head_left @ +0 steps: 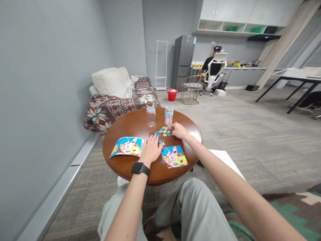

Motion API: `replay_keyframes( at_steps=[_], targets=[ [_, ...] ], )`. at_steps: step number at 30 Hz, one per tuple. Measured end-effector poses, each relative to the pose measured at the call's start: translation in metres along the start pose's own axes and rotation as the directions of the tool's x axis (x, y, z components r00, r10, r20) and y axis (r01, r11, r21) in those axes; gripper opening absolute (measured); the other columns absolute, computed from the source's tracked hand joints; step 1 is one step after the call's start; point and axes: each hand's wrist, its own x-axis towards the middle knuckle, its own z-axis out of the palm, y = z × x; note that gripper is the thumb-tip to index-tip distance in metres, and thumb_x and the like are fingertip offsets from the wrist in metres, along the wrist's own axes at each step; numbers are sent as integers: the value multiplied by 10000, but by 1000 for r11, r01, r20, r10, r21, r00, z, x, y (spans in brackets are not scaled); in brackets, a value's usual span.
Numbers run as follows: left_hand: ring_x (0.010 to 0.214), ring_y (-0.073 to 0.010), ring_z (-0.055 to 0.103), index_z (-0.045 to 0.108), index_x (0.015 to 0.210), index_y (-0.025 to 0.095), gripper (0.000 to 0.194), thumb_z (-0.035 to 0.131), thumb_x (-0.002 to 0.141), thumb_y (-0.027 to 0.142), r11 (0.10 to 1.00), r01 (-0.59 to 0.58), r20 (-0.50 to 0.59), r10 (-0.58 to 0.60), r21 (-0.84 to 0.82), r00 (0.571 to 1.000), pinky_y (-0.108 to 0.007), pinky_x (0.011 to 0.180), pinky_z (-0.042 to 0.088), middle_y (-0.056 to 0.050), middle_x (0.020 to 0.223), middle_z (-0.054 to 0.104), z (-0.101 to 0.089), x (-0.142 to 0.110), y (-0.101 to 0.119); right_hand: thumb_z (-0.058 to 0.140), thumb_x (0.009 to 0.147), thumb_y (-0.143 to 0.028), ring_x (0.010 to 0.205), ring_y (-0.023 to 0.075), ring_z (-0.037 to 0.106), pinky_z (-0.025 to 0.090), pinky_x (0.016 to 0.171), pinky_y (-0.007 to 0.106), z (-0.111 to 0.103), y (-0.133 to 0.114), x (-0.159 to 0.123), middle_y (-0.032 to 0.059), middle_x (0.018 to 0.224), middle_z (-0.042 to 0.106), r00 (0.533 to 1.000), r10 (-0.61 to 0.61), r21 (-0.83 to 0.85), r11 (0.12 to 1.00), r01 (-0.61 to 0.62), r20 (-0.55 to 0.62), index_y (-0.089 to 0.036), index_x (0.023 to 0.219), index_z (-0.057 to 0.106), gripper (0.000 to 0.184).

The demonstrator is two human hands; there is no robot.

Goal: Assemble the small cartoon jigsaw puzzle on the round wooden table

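On round brown table (129, 123): puzzle pieces (164, 131), blue and yellow, loosely heaped. Right hand (178, 130), fingers curled at their edge, grip obscured; left hand (151, 149), loosely spread, partly covering nearer pieces.

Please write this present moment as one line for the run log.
right hand: at loose jigsaw pieces | left hand: beside picture sheet | beyond pieces: clear jar, labelled jar
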Motion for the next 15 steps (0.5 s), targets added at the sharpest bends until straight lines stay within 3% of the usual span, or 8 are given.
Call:
replay_keyframes(
  at_steps=[3,7,15],
  targets=[
    [1462,-254,308,426,1446,125,531,264,985,331,1000,1,-11,-1,-10,1000,-459,1193,244,-111,1558,380,1,0,0,441,672,-22,881,184,657,511,858,314,-1,13,-3,47,894,701,993,100,126,988,-91,-62,-187,841,708,356],
    [1454,-252,325,443,1436,149,507,281,985,315,1000,-7,-31,7,-11,999,-459,1191,248,-108,1547,400,2,0,-1,399,721,-64,923,182,653,506,907,346,1,25,-18,42,934,700,980,99,234,971,-57,-173,-200,844,715,366],
    [1442,-300,340,490,1411,244,457,331,986,298,998,-56,0,56,10,998,-504,1161,277,-107,1542,406,-4,-2,-2,457,749,-68,842,165,621,497,863,308,0,13,-24,35,901,648,993,-40,124,991,54,-113,-197,857,716,309]
  ],
)
